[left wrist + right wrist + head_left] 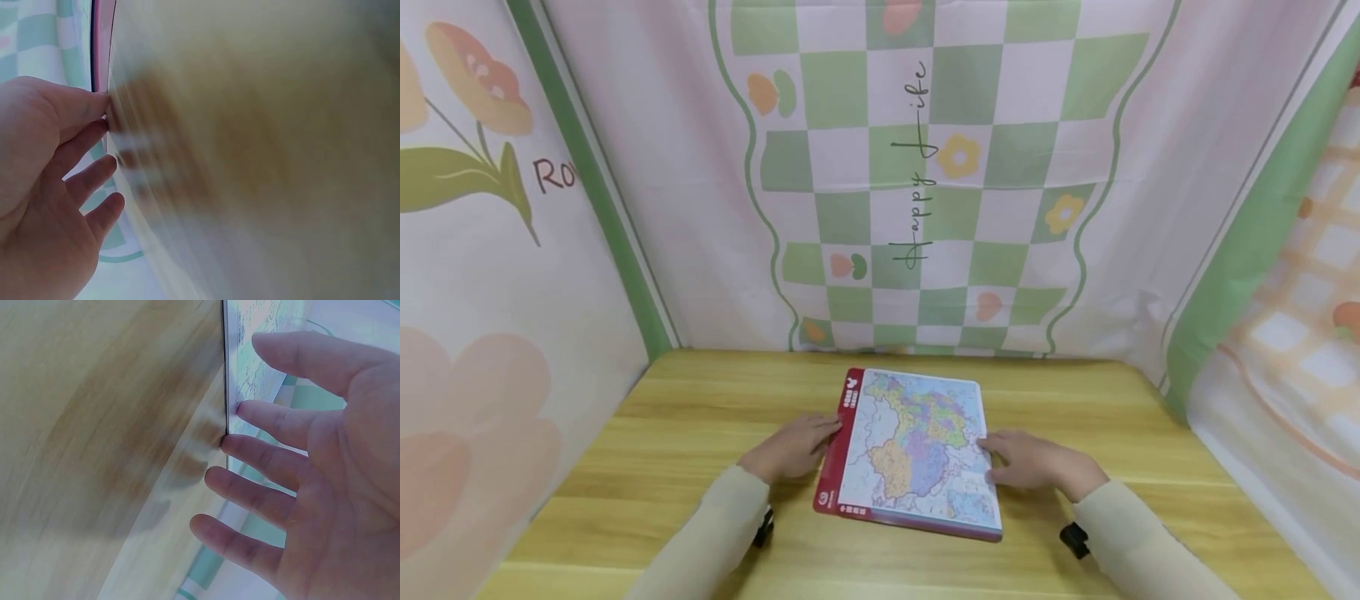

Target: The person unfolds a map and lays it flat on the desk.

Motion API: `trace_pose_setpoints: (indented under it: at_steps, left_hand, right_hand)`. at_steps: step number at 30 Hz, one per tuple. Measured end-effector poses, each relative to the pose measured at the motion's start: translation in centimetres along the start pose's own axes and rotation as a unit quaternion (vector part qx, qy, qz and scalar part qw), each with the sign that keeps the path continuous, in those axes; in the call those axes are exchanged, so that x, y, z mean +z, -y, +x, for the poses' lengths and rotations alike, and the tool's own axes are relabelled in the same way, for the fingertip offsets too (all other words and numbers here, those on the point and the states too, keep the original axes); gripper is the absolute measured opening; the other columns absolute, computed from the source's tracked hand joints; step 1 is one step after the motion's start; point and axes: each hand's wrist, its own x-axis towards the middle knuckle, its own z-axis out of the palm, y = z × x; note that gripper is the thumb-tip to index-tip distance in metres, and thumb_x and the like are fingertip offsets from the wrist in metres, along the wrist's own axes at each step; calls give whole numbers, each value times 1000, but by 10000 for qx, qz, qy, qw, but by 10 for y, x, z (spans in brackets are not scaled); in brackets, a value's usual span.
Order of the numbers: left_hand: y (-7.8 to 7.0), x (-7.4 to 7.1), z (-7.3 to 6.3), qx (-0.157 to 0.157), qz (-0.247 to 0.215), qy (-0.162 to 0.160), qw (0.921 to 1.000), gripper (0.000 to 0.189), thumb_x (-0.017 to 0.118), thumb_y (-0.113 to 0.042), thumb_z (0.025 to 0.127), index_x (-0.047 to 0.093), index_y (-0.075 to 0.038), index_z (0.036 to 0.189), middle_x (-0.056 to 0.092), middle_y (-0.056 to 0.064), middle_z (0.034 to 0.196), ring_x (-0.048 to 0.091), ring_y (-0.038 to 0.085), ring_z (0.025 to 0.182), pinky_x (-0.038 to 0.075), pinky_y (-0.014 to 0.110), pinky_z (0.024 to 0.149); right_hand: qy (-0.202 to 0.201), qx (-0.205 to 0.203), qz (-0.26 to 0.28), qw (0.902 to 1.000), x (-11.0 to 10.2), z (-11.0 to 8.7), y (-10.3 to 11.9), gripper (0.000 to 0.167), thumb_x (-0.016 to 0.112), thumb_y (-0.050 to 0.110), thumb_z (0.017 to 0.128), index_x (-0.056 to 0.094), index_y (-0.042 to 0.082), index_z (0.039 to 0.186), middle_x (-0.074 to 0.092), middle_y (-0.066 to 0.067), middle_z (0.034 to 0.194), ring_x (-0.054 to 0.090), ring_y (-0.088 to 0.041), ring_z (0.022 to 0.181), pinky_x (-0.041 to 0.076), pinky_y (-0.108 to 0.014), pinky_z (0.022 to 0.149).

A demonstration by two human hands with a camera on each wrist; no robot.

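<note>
A flat map board [917, 450] with a red border lies on the wooden table, its printing upside down from where I look. Its coloured map faces up. At the left edge, my left hand [797, 446] touches the red border with its fingertips; the left wrist view shows the thumb and forefinger [81, 147] close together against the edge. My right hand [1033, 461] is at the opposite edge with fingers spread. In the right wrist view those fingers [269, 422] are extended, a few tips at the board's side [232, 375]. Neither hand lifts the board.
The wooden table [700, 392] extends around the board on all sides. Behind it hangs a curtain [917, 167] with green checks and flowers, and printed fabric [475, 333] stands along the left and right sides. A black strap piece [1075, 540] shows at the right wrist.
</note>
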Motion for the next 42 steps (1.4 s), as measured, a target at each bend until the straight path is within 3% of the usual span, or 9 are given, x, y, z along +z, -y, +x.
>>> trace_pose_setpoints:
  at_steps: [8, 19, 25, 30, 33, 36, 42]
  left_hand:
    - [2, 4, -2, 40, 72, -6, 10000, 46, 55, -17, 104, 48, -2, 147, 46, 15, 151, 40, 35, 140, 32, 52, 115]
    - [-2, 2, -8, -194, -52, 123, 9997, 47, 56, -21, 103, 49, -4, 147, 46, 12, 152, 38, 35, 141, 34, 52, 114]
    - [-2, 2, -9, -231, -254, 132, 9993, 48, 57, -22, 103, 49, -4, 147, 46, 13, 152, 39, 35, 141, 36, 53, 113]
    - [3, 2, -8, -24, -659, 66, 9978, 47, 56, -19, 104, 48, -1, 147, 46, 16, 151, 40, 37, 139, 36, 55, 112]
    - [7, 4, -6, 33, -1078, -45, 9942, 47, 55, -18, 104, 48, -3, 148, 48, 15, 150, 41, 36, 139, 36, 55, 112]
    - [10, 4, -6, -176, -1600, -162, 9868, 46, 55, -20, 104, 49, -6, 147, 50, 13, 148, 42, 35, 138, 37, 56, 111]
    - [9, -1, -8, -739, -2587, -258, 9628, 43, 54, -20, 104, 52, -5, 145, 55, 16, 141, 50, 37, 130, 41, 57, 106]
  right_hand:
    - [-81, 4, 8, 10000, 0, 2, -1, 60, 67, 24, 96, 47, -6, 144, 39, -32, 149, 32, -53, 138, 25, -66, 112]
    - [-135, 54, -130, 9998, 3, 6, -4, 61, 66, 27, 97, 46, -4, 146, 40, -30, 150, 32, -52, 138, 26, -66, 112]
    - [-161, 29, -92, 9998, 4, 6, -5, 61, 65, 27, 97, 45, -4, 146, 39, -31, 150, 32, -53, 138, 26, -67, 111]
    - [-260, -75, 112, 9996, 3, 7, -8, 60, 64, 26, 98, 46, -5, 145, 41, -30, 149, 34, -52, 137, 27, -65, 112]
    - [-373, -213, 302, 9986, 2, 8, -11, 59, 64, 26, 98, 47, -8, 143, 44, -31, 146, 37, -51, 135, 31, -65, 110]
    - [-482, -241, 595, 9968, 2, 9, -13, 58, 63, 25, 99, 47, -9, 142, 46, -31, 144, 39, -51, 134, 33, -64, 109]
    - [-714, -161, 1050, 9918, 3, 9, -17, 54, 57, 24, 103, 46, -10, 143, 45, -31, 145, 39, -50, 135, 35, -62, 108]
